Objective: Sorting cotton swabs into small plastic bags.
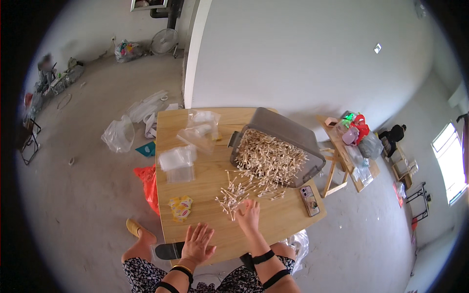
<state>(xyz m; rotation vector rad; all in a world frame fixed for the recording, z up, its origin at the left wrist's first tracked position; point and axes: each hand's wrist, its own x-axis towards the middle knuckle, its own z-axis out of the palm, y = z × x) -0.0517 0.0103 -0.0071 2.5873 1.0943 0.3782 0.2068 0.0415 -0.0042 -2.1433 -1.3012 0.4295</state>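
Cotton swabs (pixel 268 155) fill a grey plastic bin (pixel 288 128) lying tipped on its side, its mouth toward me. A loose heap of cotton swabs (pixel 233 195) has spilled onto the wooden table (pixel 220 244). At the near edge of this heap is my right hand (pixel 249 216), its fingers curled together; what is between them, if anything, is hidden. My left hand (pixel 197 243) lies flat near the table's front edge, fingers stretched out and holding nothing. Beside its wrist is a dark oval piece (pixel 169 251). Yellow-and-white printed slips (pixel 181 208) lie farther left.
Clear plastic bags (pixel 177 161) are stacked on the table's left side, with more clear bags (pixel 201 126) behind. A phone (pixel 309 200) lies at the right edge. A red bag (pixel 148 185) hangs at the left. A small side table (pixel 354 158) stands to the right.
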